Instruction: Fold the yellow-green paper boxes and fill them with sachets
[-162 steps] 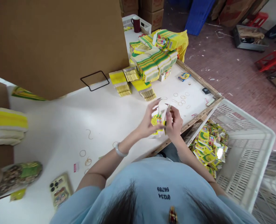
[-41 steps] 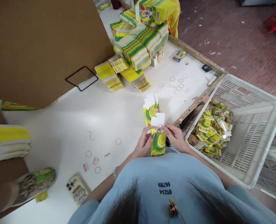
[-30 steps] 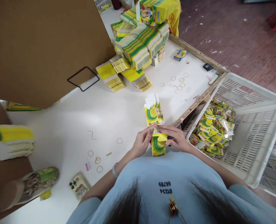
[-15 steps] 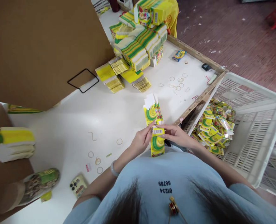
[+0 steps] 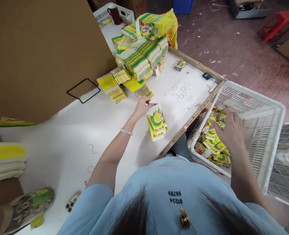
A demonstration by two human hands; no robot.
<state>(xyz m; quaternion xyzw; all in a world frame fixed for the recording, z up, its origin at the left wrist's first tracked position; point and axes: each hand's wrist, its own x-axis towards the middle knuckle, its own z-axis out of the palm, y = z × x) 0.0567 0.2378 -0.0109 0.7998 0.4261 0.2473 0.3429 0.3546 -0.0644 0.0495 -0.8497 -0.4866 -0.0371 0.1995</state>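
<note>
My left hand [image 5: 142,107] reaches across the white table [image 5: 68,137]. Its fingertips pinch the white flap at the far end of a small stack of flat yellow-green cartons [image 5: 157,123]. My right hand [image 5: 229,130] is stretched out to the right with its fingers spread, holding nothing. It hovers over a heap of folded yellow-green boxes [image 5: 214,150] in the white slatted crate [image 5: 259,99] beside the table.
Big bundles of flat cartons [image 5: 139,58] are piled at the table's far end. A large cardboard sheet [image 5: 37,49] stands at the left. Rubber bands [image 5: 181,93], a phone [image 5: 72,200], another carton bundle [image 5: 5,158], a dark mug [image 5: 115,14] and a red stool [image 5: 276,21] are around.
Both hands were closing a carton's flap close to my body. Now that carton is gone from them: the right hand has swung over the crate and the left has reached forward to the stack.
</note>
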